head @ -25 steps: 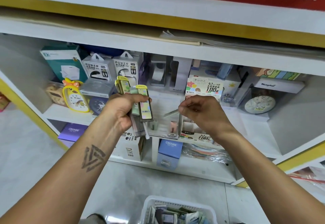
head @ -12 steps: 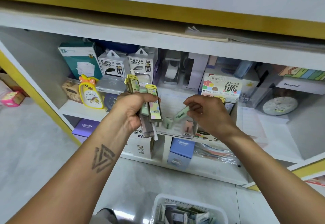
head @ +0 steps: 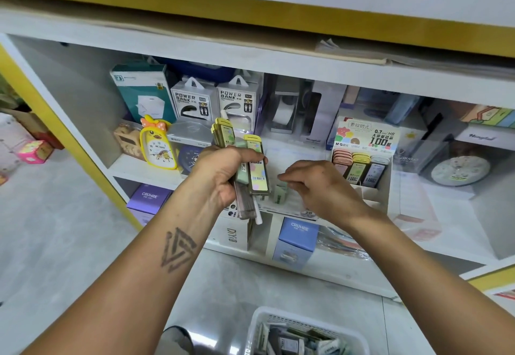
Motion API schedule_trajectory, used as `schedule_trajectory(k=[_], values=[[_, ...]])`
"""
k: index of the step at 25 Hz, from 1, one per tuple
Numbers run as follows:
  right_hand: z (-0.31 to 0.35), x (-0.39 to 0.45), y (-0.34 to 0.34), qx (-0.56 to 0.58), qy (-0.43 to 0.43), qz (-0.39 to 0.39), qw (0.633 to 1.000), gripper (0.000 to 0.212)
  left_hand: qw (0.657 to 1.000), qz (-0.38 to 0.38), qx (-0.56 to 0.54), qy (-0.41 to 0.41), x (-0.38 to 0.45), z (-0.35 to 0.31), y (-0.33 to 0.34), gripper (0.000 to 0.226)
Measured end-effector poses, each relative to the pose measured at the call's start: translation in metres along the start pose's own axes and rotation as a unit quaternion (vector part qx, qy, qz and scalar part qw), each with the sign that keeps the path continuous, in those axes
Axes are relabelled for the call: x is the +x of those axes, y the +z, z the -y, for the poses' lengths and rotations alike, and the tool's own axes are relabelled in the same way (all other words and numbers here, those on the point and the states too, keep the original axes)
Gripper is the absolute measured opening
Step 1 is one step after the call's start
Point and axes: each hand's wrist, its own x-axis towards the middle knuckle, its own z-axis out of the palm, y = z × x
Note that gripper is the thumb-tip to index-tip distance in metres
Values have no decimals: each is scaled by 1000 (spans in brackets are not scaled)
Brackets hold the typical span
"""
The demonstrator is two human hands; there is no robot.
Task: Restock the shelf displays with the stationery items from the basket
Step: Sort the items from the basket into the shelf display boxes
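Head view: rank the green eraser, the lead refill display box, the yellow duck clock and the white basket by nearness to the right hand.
From the right hand:
1. Green eraser, just left of its fingertips.
2. Lead refill display box, to its upper right.
3. Yellow duck clock, far left on the shelf.
4. White basket, below on the floor.

Lead-refill cases (head: 257,169): hard plastic, glossy; olive-yellow caps, printed pastel label with a shiny barcode patch. Several translucent smoky cases in the same bundle.
Shelf (head: 278,56): smooth white laminate board, matt; yellow edge strip semi-gloss.
Display box (head: 365,137): printed card, slight sheen.
Power bank boxes (head: 192,101): white card with clear plastic window.
Duck clock (head: 157,145): glossy yellow plastic.
Blue carton (head: 296,240): matt card.
Basket (head: 267,324): white perforated plastic, smooth, semi-gloss.
Floor (head: 55,229): pale polished tile, reflective.
Flat sheet (head: 195,30) above shelf: brown cardboard, dull.
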Motion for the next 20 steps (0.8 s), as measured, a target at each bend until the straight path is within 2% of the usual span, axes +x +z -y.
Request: schedule_trajectory(k=[2, 4, 8, 10, 11, 13, 14, 15, 18, 20], values=[[2, -1, 3, 17, 17, 10, 1000, 36, 1000, -1, -2, -3, -1, 1, 1, 52], [1, 0, 4, 27, 28, -2, 999, 29, 1000, 0, -3, -3, -2, 3, 2, 53], [2, -1, 4, -18, 9, 35, 999, 28, 1000, 13, -13, 10, -3, 7, 11, 46], [6, -4, -3, 55, 79, -1, 995, 28, 1000, 21, -17, 10, -4, 9, 17, 43], [7, -4, -9, 144, 135, -37, 980, 26, 999, 29, -17, 7, -4, 11, 21, 42], [10, -7, -28, 353, 231, -98, 901, 20, 998, 59, -7, -3, -5, 17, 31, 41], [10, -10, -37, 420, 254, -113, 864, 16, 997, 79, 5, -10, -6, 22, 38, 41], [9, -14, -45, 454, 264, -115, 843, 15, 995, 99, 20, -19, -8, 27, 45, 41], [3, -27, -63, 465, 277, -114, 833, 17, 986, 155, 43, -43, -10, 39, 63, 42], [-7, -36, -78, 463, 282, -146, 828, 19, 980, 184, 41, -60, -9, 46, 74, 45]])
